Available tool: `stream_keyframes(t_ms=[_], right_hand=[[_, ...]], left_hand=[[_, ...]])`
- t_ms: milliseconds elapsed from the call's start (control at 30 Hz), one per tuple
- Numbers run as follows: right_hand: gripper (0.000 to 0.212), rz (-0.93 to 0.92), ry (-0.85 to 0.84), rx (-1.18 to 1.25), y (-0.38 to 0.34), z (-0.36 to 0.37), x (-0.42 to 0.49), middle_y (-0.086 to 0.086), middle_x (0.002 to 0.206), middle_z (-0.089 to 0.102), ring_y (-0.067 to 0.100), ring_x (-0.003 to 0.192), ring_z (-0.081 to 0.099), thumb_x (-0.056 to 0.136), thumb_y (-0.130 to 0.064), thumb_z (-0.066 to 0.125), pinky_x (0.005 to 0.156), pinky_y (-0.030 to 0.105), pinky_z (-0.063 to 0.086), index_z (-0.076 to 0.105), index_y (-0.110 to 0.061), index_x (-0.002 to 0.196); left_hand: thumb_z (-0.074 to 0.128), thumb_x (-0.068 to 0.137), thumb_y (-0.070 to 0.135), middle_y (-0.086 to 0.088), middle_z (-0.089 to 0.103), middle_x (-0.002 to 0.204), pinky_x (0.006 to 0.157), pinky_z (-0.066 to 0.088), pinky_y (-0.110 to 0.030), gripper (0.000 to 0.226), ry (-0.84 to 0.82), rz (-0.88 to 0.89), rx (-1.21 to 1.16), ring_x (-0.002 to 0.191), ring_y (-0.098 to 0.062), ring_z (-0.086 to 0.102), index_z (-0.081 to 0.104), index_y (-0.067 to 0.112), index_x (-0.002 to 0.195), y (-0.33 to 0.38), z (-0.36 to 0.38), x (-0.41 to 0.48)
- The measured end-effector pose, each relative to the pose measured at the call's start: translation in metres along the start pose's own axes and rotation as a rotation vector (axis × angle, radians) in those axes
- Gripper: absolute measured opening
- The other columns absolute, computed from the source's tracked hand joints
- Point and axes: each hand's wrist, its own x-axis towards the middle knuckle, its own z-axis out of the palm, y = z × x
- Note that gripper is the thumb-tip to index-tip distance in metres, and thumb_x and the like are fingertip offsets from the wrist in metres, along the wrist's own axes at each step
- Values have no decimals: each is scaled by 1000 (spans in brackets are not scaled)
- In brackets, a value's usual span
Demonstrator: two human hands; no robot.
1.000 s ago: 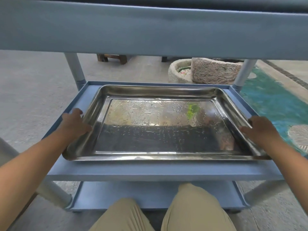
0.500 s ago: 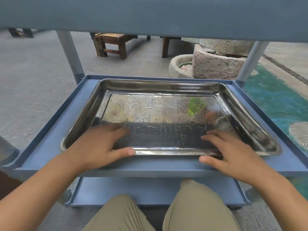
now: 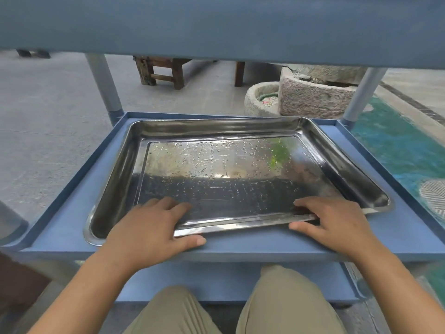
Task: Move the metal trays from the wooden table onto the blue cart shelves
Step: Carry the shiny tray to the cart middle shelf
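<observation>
Left hand (image 3: 149, 229), right hand (image 3: 336, 224) on tray (image 3: 226, 165)

Silver tray (image 3: 240, 165), blue cart shelf (image 3: 60, 227)

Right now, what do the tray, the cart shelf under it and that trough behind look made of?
Tray: polished metal, likely stainless steel; mirror reflections and beaded droplets.
Shelf: matte blue, plastic or painted, hard to tell; raised lip, no shine.
Trough: rough grey stone, seemingly; pitted, grainy surface.

An outdoor courtyard: bare concrete paving (image 3: 48, 121), a rough stone trough (image 3: 313, 100), a weathered wooden stool (image 3: 161, 71).
</observation>
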Motion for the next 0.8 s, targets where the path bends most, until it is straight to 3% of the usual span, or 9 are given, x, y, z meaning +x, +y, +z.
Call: stream_keyframes(t_ms=[233, 333, 467, 800], right_hand=[[96, -45, 100, 7, 15, 12, 17, -13, 97, 74, 17, 89, 70, 63, -96, 10, 59, 26, 41, 68, -35, 110], [90, -79, 150, -23, 20, 14, 22, -8, 83, 74, 21, 76, 71, 68, -93, 16, 52, 27, 39, 71, -30, 102], [74, -91, 176, -18, 30, 15, 29, -8, 71, 70, 23, 68, 69, 66, -88, 34, 52, 31, 47, 70, -29, 93], [65, -106, 173, -72, 41, 23, 34, -8, 70, 71, 22, 63, 69, 68, -83, 40, 51, 27, 47, 70, -28, 88]], left_hand=[[6, 64, 97, 11, 54, 129, 91, 47, -35, 103, 80, -77, 5, 118, -17, 52, 32, 37, 143, 15, 5, -5], [5, 65, 96, 12, 56, 123, 85, 49, -33, 98, 91, -82, 23, 113, -16, 53, 38, 38, 136, 18, 6, -2], [4, 66, 95, 10, 57, 118, 82, 50, -35, 93, 89, -95, 34, 110, -18, 54, 44, 37, 128, 27, 8, 2], [5, 66, 95, 7, 52, 121, 86, 47, -37, 94, 33, -144, 2, 115, -20, 49, 43, 36, 130, 35, 6, 5]])
